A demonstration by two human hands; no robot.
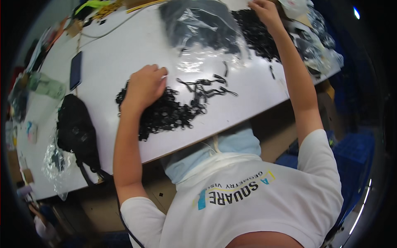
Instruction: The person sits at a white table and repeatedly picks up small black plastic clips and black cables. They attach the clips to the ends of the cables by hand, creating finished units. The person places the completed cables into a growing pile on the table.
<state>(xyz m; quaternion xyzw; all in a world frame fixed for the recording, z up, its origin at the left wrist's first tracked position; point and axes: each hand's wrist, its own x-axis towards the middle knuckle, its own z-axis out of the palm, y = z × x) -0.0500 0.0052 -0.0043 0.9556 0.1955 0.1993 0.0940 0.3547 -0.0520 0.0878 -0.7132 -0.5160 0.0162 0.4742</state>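
My left hand (pixel 147 86) is over a heap of small black ring-like pieces (pixel 167 113), its fingers curled together. Whatever those fingers hold, if anything, is hidden. Up at the far right, my right hand (pixel 266 12) is above a second heap of small black pieces (pixel 258 35). Its fingertips are pinched, and anything between them is too small to make out. Several loose black pieces with short loops or cords (pixel 206 89) lie between the two heaps. Behind them rests a clear plastic bag (pixel 200 31) filled with dark items.
Left on the white table (pixel 105 58) are a dark phone (pixel 76 71), a black bag (pixel 77 126), a greenish clear bottle (pixel 47 86) and crumpled clear plastic (pixel 53 163). More plastic bags (pixel 316 51) crowd the far right corner. The table's front edge runs close to my body.
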